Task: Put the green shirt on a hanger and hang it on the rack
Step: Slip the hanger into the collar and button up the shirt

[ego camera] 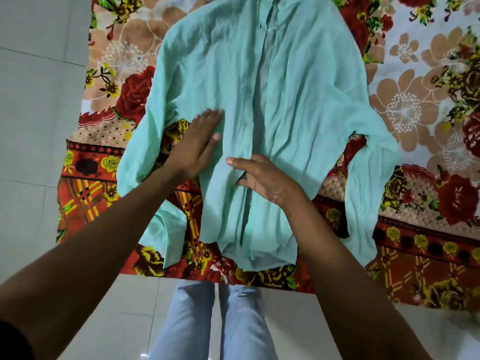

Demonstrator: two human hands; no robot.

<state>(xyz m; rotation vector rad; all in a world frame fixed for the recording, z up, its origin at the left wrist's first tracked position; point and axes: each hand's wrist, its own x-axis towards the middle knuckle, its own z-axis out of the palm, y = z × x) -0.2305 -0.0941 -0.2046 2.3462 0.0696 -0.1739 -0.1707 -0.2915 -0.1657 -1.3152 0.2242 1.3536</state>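
The green shirt (pixel 259 100) lies spread out front side up on a bed, its collar at the far end and its hem hanging over the near edge, with both sleeves trailing down at the sides. My left hand (pixel 197 144) lies flat with straight fingers on the shirt's left front panel. My right hand (pixel 262 178) is at the button placket near the middle; its thumb lies on top of the cloth and its fingers reach under the placket edge. No hanger or rack is in view.
The bed is covered by a floral bedsheet (pixel 415 113) in red, orange and beige. Pale floor tiles (pixel 31 126) lie to the left and in front. My legs in light blue jeans (pixel 207 320) stand at the bed's near edge.
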